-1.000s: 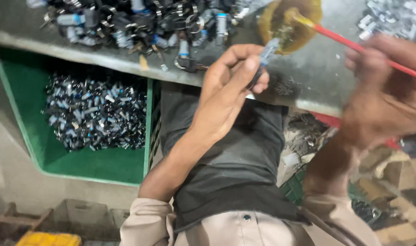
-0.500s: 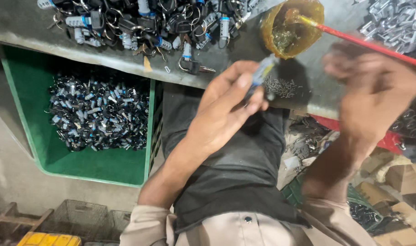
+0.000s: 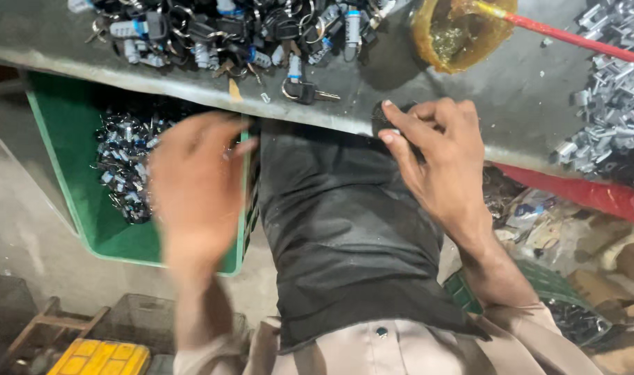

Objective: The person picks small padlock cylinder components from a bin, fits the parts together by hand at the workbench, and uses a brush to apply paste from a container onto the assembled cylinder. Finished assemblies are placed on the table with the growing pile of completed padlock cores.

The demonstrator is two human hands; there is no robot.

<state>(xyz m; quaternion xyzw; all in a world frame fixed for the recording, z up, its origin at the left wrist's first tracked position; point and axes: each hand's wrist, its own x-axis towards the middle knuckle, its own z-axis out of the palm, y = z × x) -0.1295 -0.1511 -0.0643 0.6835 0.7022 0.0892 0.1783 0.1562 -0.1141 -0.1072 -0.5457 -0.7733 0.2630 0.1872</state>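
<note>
My left hand (image 3: 199, 187) is blurred and hangs over the green bin (image 3: 60, 139) below the table edge. Its fingers are spread and nothing shows in them. The bin holds several small blue-and-silver parts (image 3: 122, 160). My right hand (image 3: 435, 153) rests at the front edge of the grey metal table (image 3: 511, 104), its fingertips on a small heap of dark parts (image 3: 383, 114). Whether it grips one is hidden by the fingers. An amber pot of glue (image 3: 456, 35) stands on the table just beyond, with a red-handled brush (image 3: 574, 38) lying in it.
A pile of keys and key fobs (image 3: 227, 31) covers the table's far left. Silver metal pieces (image 3: 609, 118) lie heaped at the right. A dark cloth (image 3: 345, 243) covers my lap. On the floor are a yellow crate (image 3: 102, 357), a green basket (image 3: 539, 285) and scrap.
My left hand dropped from the glue pot, where it held a small part, to over the green bin. My right hand let go of the red brush and came to the table edge.
</note>
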